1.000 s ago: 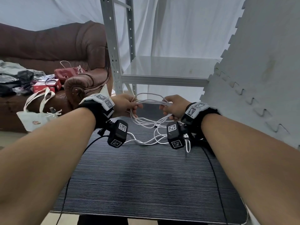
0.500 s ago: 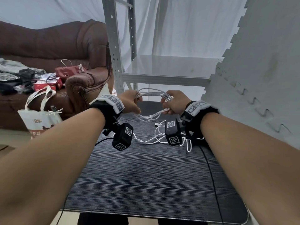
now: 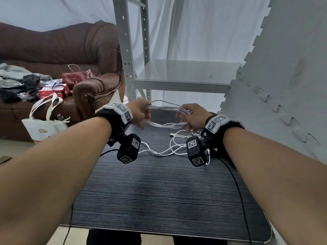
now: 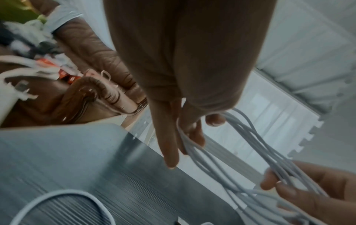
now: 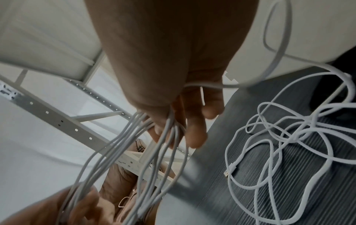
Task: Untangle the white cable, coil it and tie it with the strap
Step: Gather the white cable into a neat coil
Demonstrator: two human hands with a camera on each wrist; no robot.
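Head: left hand [image 3: 139,112] and right hand [image 3: 192,117] grip opposite ends of the white cable [image 3: 166,108] coil above the table [image 3: 159,200]; slack lies at 6 o'clock of the coil.
Left wrist: fingers curl round strands, which run toward 5 o'clock.
Right wrist: fingers wrap the bundle; loose tangle at 3 o'clock.

tote bag [image 3: 44,128], small red print, unreadable

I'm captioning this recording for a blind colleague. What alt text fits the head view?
Two hands, left hand and right hand, hold a bundle of thin white cable loops stretched between them above a dark ribbed table. More of the cable lies tangled on the table beneath.
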